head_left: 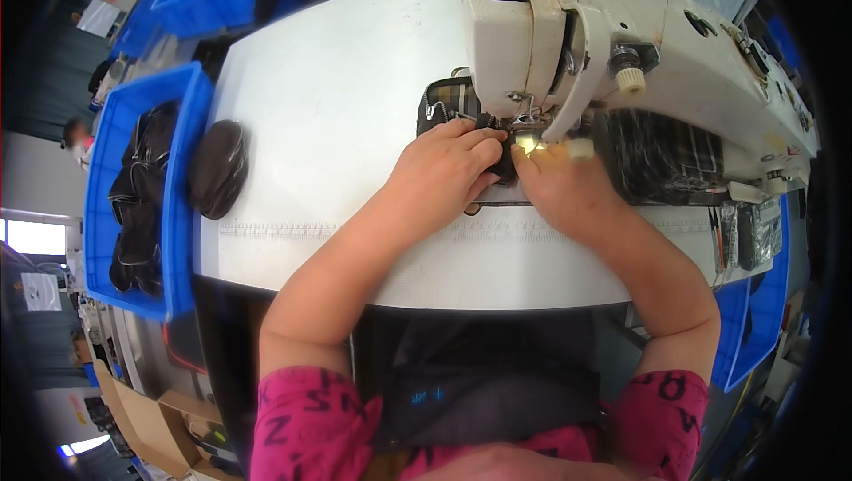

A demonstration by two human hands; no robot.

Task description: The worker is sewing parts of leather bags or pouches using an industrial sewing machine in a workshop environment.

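Leaning in over the white table, both forearms come up from the bottom edge and angle toward each other so the hands meet right under the head of the cream sewing machine. The left hand is curled, knuckles up, fingers pinched on a small black piece sitting at the needle area. The right hand lies flatter, palm down, fingertips pressed on that same piece from the other side, lit by the machine's little lamp. So both hands are gripping or pinning it, neither is loose.

The black piece is mostly buried under the fingers, so I can't tell which way its long axis runs. It looks dark and soft, like fabric or faux leather. Just behind it a plaid pouch with a zipper pokes out by the machine's base.

Off to the left, a smooth dark oval case rests at the table edge, touching a blue plastic bin holding more dark items. The sleeves are pink with dark letters.
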